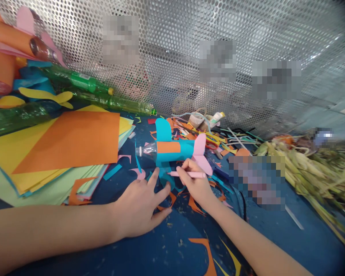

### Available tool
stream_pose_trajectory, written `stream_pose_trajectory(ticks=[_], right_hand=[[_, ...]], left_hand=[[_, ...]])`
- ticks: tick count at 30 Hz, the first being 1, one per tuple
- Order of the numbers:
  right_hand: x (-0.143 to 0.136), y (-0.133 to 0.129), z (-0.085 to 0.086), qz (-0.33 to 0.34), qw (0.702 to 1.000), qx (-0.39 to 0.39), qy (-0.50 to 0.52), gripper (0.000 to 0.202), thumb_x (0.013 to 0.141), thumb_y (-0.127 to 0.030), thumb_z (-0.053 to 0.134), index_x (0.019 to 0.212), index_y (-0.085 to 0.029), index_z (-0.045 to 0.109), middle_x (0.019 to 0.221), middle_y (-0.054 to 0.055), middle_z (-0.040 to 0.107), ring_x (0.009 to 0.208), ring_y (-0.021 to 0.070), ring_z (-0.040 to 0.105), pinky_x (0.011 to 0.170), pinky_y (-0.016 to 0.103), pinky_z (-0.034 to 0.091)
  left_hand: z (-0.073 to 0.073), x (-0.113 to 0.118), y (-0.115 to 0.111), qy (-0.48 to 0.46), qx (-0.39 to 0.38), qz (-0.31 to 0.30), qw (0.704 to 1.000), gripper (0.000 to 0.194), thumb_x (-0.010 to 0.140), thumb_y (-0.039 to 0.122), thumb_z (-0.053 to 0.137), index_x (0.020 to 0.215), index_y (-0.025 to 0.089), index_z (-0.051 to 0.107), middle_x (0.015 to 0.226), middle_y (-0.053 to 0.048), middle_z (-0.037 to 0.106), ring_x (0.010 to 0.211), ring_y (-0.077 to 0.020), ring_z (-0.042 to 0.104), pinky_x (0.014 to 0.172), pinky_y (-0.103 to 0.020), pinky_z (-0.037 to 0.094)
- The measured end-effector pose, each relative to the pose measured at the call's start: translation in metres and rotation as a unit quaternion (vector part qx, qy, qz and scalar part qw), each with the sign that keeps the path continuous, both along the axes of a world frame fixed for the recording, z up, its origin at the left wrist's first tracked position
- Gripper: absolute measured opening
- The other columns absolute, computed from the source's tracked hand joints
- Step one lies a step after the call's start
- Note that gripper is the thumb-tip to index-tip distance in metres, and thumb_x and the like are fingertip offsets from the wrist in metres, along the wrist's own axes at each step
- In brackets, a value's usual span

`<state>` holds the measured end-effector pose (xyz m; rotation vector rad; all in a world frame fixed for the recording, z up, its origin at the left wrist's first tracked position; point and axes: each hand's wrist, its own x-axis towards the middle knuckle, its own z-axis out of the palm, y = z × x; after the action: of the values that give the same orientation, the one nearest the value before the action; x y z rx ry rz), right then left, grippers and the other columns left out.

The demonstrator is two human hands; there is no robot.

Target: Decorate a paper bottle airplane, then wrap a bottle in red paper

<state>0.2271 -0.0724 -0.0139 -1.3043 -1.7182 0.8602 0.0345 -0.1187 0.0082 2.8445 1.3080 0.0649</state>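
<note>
From the head camera, I look down on a dark blue surface, strewn with cut paper, with a perforated metal wall rising behind it. I take the blue-wrapped bottle as the centre of the dial, twelve pointing away from me.

At nine o'clock lies a stack of coloured sheets, an orange sheet on top. Beyond it, towards ten, green bottles lie on their sides by the wall. Around one o'clock are a heap of paper scraps and a white tube with a yellow cap. Dry husks spread at three; a patch at four is too blurred to tell. An orange offcut lies near five.

The blue-wrapped bottle lies on its side just ahead of my hands, its clear neck towards nine, its pink fins towards three. One blue fin points to twelve, another to six. My left hand, at seven, has its fingers spread, their tips by the lower fin; whether they press it I cannot tell. My right hand, at five and apart from the left, pinches a pink pen, tip over that lower fin.
</note>
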Motion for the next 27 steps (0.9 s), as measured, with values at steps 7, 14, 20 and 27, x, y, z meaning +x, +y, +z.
stream_pose_trajectory(ticks=[7,14,20,27], right_hand=[[0.0011,-0.0014,-0.0002,-0.021,1.000,0.010,-0.005,0.028,0.087,-0.032,0.051,0.065,-0.022,0.038,0.052,-0.007,0.038,0.045,0.0095,0.036,0.046,0.023,0.029],[-0.0005,-0.0011,0.0024,-0.041,0.998,0.037,0.002,0.027,0.084,-0.030,0.052,0.063,-0.022,0.037,0.052,-0.008,0.032,0.046,0.0096,0.031,0.046,0.024,0.027],[0.0000,-0.0006,0.0001,-0.034,0.999,0.019,0.004,0.027,0.086,-0.033,0.051,0.065,-0.023,0.038,0.052,-0.007,0.039,0.048,0.0108,0.037,0.049,0.024,0.030],[0.0003,-0.0004,0.0021,-0.033,0.999,0.022,-0.002,0.027,0.085,-0.031,0.051,0.064,-0.023,0.036,0.052,-0.007,0.035,0.047,0.0103,0.034,0.047,0.024,0.029]], left_hand=[[-0.0004,-0.0001,0.0004,-0.010,-0.003,0.001,1.000,0.051,0.090,0.050,0.037,0.133,0.024,0.046,0.138,-0.025,0.039,0.106,-0.0414,0.058,0.079,-0.055,0.049],[0.0003,-0.0002,0.0000,-0.009,-0.001,-0.001,1.000,0.051,0.090,0.050,0.037,0.133,0.023,0.046,0.138,-0.027,0.039,0.102,-0.0412,0.060,0.078,-0.055,0.050],[0.0001,-0.0003,0.0001,-0.008,-0.003,-0.001,1.000,0.051,0.090,0.050,0.037,0.134,0.024,0.046,0.138,-0.027,0.040,0.101,-0.0398,0.061,0.078,-0.054,0.050],[-0.0008,-0.0010,-0.0001,-0.010,-0.009,0.003,1.000,0.052,0.090,0.051,0.037,0.134,0.024,0.045,0.140,-0.025,0.038,0.100,-0.0372,0.062,0.080,-0.053,0.050]])
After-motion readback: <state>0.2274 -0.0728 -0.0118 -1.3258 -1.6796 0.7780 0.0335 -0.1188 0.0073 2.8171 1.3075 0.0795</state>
